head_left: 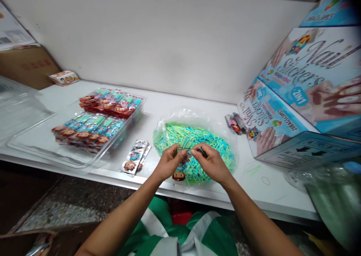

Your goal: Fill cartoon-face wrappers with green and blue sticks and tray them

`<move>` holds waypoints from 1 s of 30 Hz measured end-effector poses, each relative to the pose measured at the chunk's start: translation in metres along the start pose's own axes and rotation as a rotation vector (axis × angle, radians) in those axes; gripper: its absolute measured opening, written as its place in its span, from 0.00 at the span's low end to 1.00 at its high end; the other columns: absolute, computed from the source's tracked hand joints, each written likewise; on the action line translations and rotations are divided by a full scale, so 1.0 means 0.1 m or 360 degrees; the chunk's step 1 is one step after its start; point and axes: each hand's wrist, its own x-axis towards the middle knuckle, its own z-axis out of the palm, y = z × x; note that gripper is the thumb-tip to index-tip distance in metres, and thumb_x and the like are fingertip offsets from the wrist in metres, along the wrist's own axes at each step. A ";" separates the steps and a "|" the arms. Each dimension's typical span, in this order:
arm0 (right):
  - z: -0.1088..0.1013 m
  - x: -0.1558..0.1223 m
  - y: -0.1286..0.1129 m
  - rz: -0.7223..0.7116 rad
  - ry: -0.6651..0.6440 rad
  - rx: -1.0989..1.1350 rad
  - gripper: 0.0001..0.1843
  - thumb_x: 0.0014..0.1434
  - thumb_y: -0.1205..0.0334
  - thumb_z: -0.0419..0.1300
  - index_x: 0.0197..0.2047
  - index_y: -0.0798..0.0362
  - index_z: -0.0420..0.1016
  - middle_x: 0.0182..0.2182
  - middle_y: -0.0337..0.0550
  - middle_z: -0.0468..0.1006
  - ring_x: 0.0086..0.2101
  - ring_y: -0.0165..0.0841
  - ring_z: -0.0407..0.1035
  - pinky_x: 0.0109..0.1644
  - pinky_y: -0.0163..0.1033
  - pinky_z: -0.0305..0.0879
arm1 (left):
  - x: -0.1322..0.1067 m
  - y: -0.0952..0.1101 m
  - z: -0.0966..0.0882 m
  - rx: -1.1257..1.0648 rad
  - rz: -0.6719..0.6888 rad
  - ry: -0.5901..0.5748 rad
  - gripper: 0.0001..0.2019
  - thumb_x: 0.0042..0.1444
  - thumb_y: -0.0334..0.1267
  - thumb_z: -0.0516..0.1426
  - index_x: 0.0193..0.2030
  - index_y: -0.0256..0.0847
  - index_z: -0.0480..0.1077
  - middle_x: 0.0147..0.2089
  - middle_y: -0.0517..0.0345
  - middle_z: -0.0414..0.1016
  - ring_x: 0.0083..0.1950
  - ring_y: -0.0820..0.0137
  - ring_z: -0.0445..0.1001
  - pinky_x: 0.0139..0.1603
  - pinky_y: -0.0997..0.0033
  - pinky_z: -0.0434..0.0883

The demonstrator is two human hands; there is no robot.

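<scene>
Green and blue sticks (194, 143) are lying heaped in an open clear plastic bag (197, 116) on the white table (183, 101), and both hands are working right over that heap. The left hand (169, 162) is pinching a small clear packet (180, 162) by its top edge, thumb and fingers closed on it, and the packet is hanging down with a little cartoon face showing at its bottom, just above the near edge of the heap. The right hand (211, 162) is pinching a thin blue stick (202, 151), its tip pointing in at the packet's top, and the fingertips of both hands are almost touching. To the left, two more flat packets (135, 158) are lying on the table, just beside a clear tray (34, 143) that is holding two rows of filled packets (90, 130). To the right, a big printed box (296, 94) reading Nail Stickers is sitting tilted on the table, with a few small packets (234, 123) lying against its near corner. A small printed carton (64, 77) is resting far back on the left by the wall.
</scene>
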 end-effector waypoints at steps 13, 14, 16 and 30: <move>0.05 0.03 -0.04 -0.0128 0.0241 0.0296 0.07 0.58 0.57 0.56 0.33 0.49 0.72 0.30 0.40 0.71 0.32 0.31 0.65 0.36 0.38 0.63 | -0.09 0.13 -0.09 -0.0105 -0.0071 -0.0117 0.28 0.46 0.37 0.64 0.54 0.41 0.63 0.39 0.55 0.73 0.40 0.69 0.73 0.41 0.70 0.69; 0.06 0.03 -0.03 -0.0102 0.0235 0.0366 0.07 0.58 0.57 0.57 0.33 0.50 0.72 0.30 0.40 0.71 0.31 0.30 0.64 0.35 0.37 0.63 | -0.09 0.11 -0.09 -0.0115 -0.0081 -0.0110 0.27 0.46 0.37 0.64 0.53 0.40 0.64 0.41 0.54 0.73 0.41 0.68 0.73 0.43 0.69 0.70; 0.09 0.04 -0.01 -0.0040 0.0229 0.0494 0.07 0.58 0.56 0.57 0.33 0.50 0.71 0.30 0.39 0.70 0.28 0.28 0.63 0.31 0.35 0.61 | -0.09 0.08 -0.09 -0.0118 -0.0109 -0.0084 0.23 0.46 0.37 0.64 0.49 0.39 0.66 0.44 0.52 0.73 0.43 0.66 0.73 0.44 0.66 0.70; 0.08 0.14 -0.07 0.0160 0.0270 0.0619 0.11 0.57 0.52 0.57 0.37 0.51 0.71 0.20 0.33 0.60 0.20 0.25 0.52 0.21 0.32 0.49 | -0.10 0.47 -0.61 0.0311 0.0202 0.0425 0.15 0.47 0.44 0.62 0.40 0.38 0.71 0.34 0.56 0.75 0.36 0.69 0.74 0.38 0.69 0.72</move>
